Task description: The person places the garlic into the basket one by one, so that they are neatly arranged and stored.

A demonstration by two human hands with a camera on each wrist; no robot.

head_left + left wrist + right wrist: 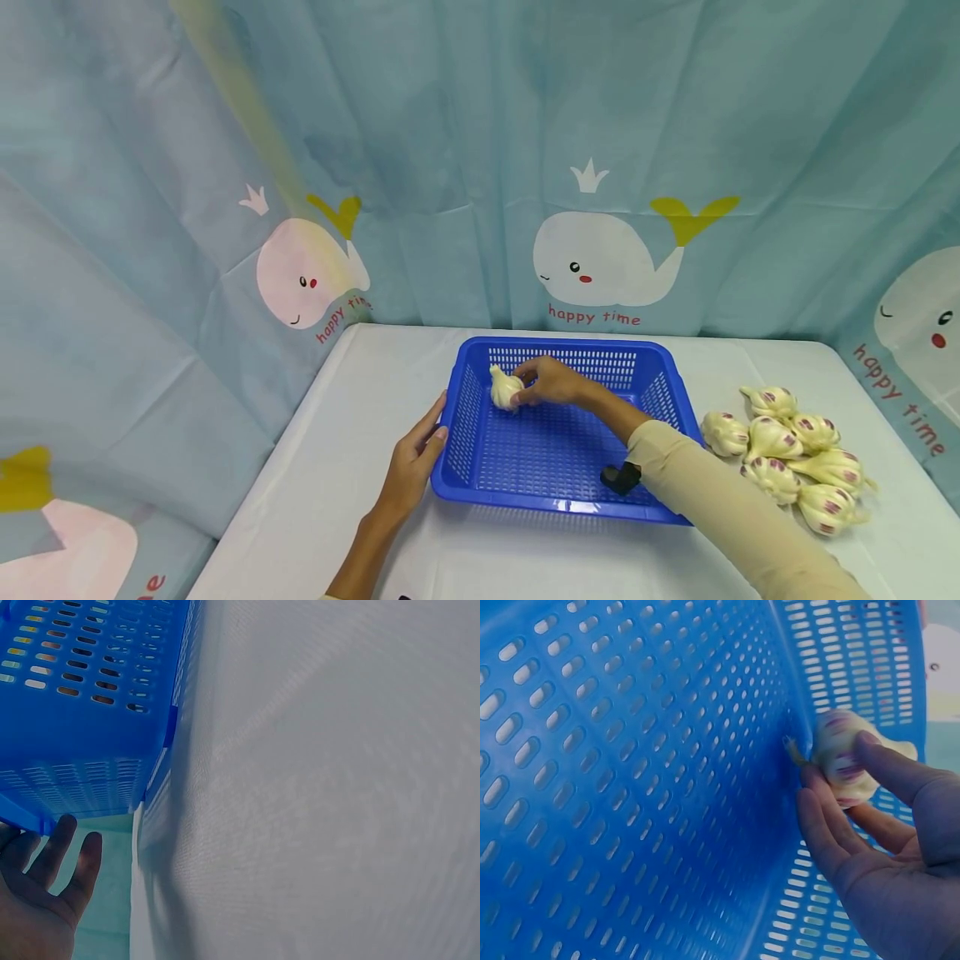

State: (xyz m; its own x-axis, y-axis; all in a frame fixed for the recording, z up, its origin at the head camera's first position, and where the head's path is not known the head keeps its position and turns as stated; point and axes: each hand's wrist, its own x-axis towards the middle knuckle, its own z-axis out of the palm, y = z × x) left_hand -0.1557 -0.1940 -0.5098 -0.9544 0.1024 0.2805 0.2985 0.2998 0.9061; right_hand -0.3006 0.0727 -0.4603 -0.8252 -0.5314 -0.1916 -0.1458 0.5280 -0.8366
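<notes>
My right hand (553, 382) reaches into a blue plastic basket (570, 507) and pinches a garlic bulb (503, 388) between thumb and fingers, near the back left corner. In the right wrist view the pale, purple-streaked bulb (846, 759) shows at the fingertips, close to the basket's perforated wall. A thin stem end pokes out beside the fingers. My left hand (411, 467) is at the basket's left side, thumb and fingertips at the rim. Seen in the left wrist view, the fingers (84, 874) of that hand are straight and spread below the rim.
Several garlic bulbs (772, 437) lie in a pile right of the basket on the white tabletop (360, 400). A black object (621, 478), partly behind the right sleeve, overlaps the basket's front. A blue whale-print curtain (450, 167) hangs behind the table.
</notes>
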